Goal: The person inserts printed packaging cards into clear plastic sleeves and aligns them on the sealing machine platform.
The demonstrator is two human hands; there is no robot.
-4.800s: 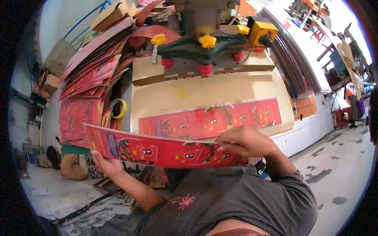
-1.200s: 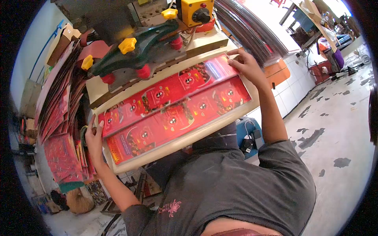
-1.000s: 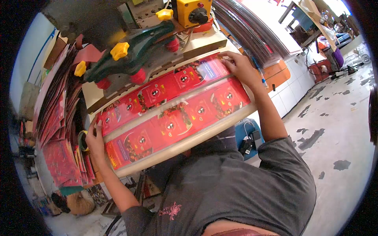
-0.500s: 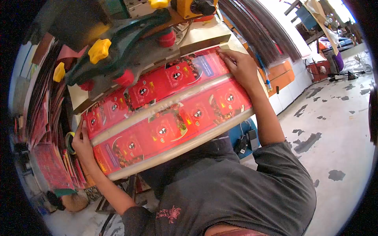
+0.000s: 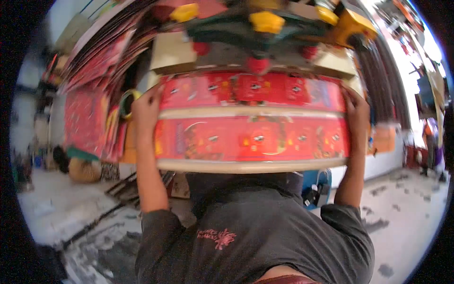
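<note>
In the head view, my left hand [image 5: 146, 108] is at the left end of the red printed upper strip [image 5: 265, 92], its fingers closed at the edge. My right hand [image 5: 357, 108] holds the same strip at its right end, fingers bent over the edge. Below it, a second red printed strip [image 5: 227, 139] lies on the pale work table [image 5: 255, 166], with a pale band between the two. Both strips carry repeated round emblems and food pictures. Motion blur softens the fingertips. The upper strip's far edge lies close to the machine.
A dark green machine arm [image 5: 222, 32] with yellow star knobs [image 5: 266, 22] and red feet [image 5: 257, 65] stands just beyond the strips. Stacks of red printed sheets [image 5: 85, 120] are at the left, by a tape roll [image 5: 127, 104]. Dark stacked sheets [image 5: 385, 85] stand at right.
The view has turned, so the strips and table now appear level instead of slanting. Both hands remain at the strip's ends.
</note>
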